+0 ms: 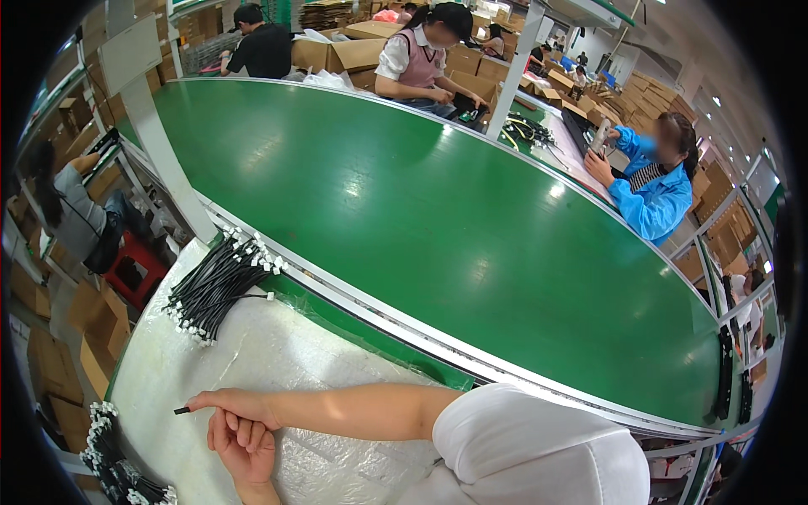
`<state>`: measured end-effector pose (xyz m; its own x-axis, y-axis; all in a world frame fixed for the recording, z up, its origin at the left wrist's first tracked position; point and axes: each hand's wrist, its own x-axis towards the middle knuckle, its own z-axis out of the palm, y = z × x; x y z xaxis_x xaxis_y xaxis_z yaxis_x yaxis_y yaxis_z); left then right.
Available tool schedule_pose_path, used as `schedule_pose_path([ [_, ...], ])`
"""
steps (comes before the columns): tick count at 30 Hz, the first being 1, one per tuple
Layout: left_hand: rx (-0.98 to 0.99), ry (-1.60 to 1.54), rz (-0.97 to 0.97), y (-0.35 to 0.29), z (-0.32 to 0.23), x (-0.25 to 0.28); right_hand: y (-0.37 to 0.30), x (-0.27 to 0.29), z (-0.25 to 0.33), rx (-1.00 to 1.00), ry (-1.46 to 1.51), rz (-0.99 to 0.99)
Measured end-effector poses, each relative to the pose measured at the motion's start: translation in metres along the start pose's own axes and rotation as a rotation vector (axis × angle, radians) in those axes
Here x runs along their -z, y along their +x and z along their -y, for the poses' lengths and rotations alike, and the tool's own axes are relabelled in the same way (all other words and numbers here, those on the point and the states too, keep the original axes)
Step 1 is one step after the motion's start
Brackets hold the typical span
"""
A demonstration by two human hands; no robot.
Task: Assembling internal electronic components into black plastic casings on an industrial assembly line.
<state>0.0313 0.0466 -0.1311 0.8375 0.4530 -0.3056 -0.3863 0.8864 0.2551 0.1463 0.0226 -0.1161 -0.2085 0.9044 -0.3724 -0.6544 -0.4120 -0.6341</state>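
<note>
A small black piece [182,411] is held out at the tip of the extended index finger of the right hand [242,407]; it appears to be pinched there, though the thumb is hidden. The left hand [252,461] is placed just below, its fingers curled up against the right; whether anything is grasped in it cannot be told. The piece could be dropped, it is judged, because it is tiny and seems to be gripped by one end only. Tangling could also be caused by the loose heaping of black cables with white connectors: one pile [217,288] is laid beyond the hands, with a single cable strayed from it, and another pile [114,459] is set to their left, at the table's rim. Beneath the hands, a pale work surface [320,347] is covered with wrinkled, shiny clear film. Beyond it, a broad green conveyor belt [404,210] is stretched from left to right. Across the belt, dark items are handled by a person in a pink vest [421,63] and, farther right, by a person in a blue jacket [652,198]. Far left of the hands, a red stool [133,273] is occupied by another person [80,210]. Cardboard boxes [358,55] are stacked around the room.
</note>
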Motion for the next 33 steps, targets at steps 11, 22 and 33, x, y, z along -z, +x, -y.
schedule_pose_path([
  [11,-0.021,-0.039,-0.065,-0.001,0.002,-0.008,0.001,-0.001,-0.002,0.039,0.047,-0.01],
  [22,-0.014,-0.009,-0.011,-0.001,0.001,-0.005,0.001,0.0,-0.001,0.029,0.019,-0.025],
  [33,-0.016,0.08,0.086,0.0,0.0,0.001,0.0,0.0,-0.002,0.043,0.012,-0.04],
])
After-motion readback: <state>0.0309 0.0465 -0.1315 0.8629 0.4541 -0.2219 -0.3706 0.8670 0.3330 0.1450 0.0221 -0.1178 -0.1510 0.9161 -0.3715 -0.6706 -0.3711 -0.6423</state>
